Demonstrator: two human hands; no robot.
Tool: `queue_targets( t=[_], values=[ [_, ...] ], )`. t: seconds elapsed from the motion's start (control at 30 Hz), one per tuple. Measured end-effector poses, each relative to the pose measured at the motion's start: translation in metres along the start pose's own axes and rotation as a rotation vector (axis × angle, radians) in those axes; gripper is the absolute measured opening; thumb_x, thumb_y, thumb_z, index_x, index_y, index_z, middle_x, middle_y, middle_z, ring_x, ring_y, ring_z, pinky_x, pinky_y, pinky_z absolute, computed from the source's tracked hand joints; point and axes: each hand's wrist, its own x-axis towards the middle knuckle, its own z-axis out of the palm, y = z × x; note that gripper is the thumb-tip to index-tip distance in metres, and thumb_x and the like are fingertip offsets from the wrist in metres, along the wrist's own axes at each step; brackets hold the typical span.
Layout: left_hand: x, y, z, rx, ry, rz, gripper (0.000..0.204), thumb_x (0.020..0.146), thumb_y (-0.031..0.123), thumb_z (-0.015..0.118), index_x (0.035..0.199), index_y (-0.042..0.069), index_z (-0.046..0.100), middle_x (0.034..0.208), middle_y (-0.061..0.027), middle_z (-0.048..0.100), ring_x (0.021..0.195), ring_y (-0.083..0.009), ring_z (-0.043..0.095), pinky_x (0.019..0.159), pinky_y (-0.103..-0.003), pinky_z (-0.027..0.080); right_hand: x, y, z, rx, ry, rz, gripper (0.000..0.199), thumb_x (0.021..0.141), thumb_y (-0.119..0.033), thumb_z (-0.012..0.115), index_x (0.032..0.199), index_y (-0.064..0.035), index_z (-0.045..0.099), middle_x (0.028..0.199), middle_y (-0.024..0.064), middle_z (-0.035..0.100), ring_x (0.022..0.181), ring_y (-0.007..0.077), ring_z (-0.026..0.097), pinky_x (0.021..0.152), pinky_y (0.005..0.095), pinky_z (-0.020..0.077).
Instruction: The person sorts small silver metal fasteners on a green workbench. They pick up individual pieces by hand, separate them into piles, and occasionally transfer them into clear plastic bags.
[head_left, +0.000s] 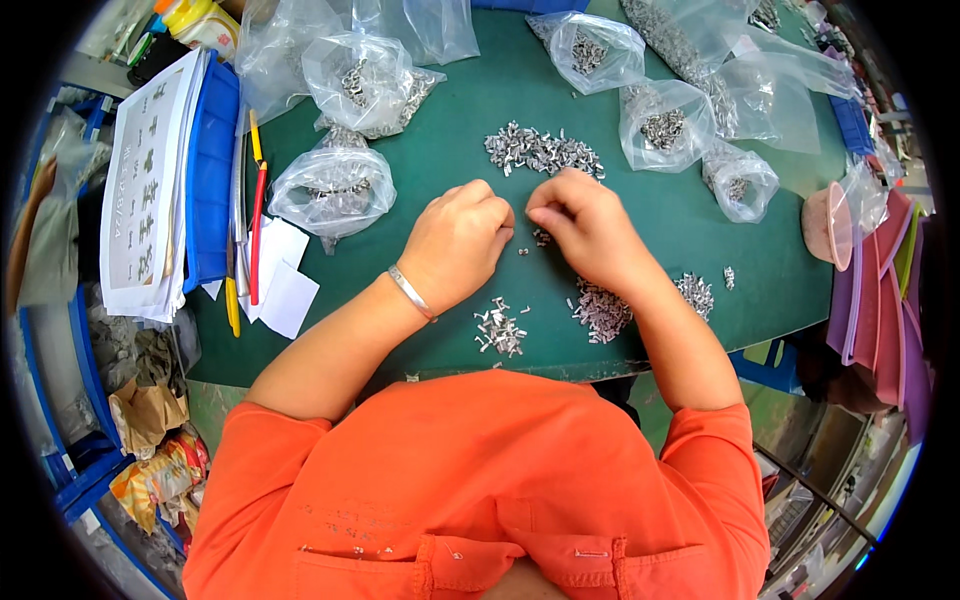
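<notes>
Your left hand [458,240] and right hand [585,225] sit knuckle to knuckle at the middle of the green bench [440,170], both curled tight with fingertips pinched over a few small metal parts [541,238]; what each holds is hidden. The large pile of metal pieces [542,151] lies just beyond your knuckles, two smaller heaps [499,330] lie near the bench's front edge, and clear bags of parts [335,185] crowd the far edge.
</notes>
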Motion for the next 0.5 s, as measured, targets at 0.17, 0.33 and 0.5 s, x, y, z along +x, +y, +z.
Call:
queue_targets(
  t=[0.17, 0.33, 0.5],
  values=[
    [0.002, 0.003, 0.001, -0.015, -0.014, -0.044, 0.009, 0.08, 0.001, 0.069, 0.087, 0.002, 0.063, 0.082, -0.0113, 0.061, 0.077, -0.0302, 0.062, 0.069, -0.036, 0.051, -0.01, 0.002, -0.031, 1.108, 0.027, 0.387, 0.006, 0.093, -0.006, 0.057, 0.095, -0.0003, 0.057, 0.088, 0.0128, 0.068, 0.065, 0.0127, 0.059, 0.054, 0.0247, 0.0466],
    [0.007, 0.006, -0.003, -0.466, -0.053, -0.374, 0.009, 0.087, -0.001, 0.066, 0.094, 0.0, 0.06, 0.091, -0.0094, 0.068, 0.079, -0.0174, 0.069, 0.068, -0.027, 0.054, -0.021, 0.0, -0.02, 1.116, 0.051, 0.484, 0.009, 0.092, -0.003, 0.056, 0.1, 0.001, 0.059, 0.088, 0.0122, 0.068, 0.065, 0.0122, 0.06, 0.055, 0.0235, 0.0477],
    [0.012, 0.014, -0.011, -0.938, -0.132, -0.666, 0.023, 0.091, -0.001, 0.064, 0.112, -0.003, 0.054, 0.094, -0.011, 0.069, 0.084, -0.0176, 0.07, 0.071, -0.026, 0.056, -0.022, -0.014, 0.006, 0.658, 0.045, 0.318, 0.02, 0.091, -0.01, 0.068, 0.109, 0.0009, 0.067, 0.086, 0.0011, 0.066, 0.067, 0.0039, 0.054, 0.059, 0.0189, 0.0441]
  ],
)
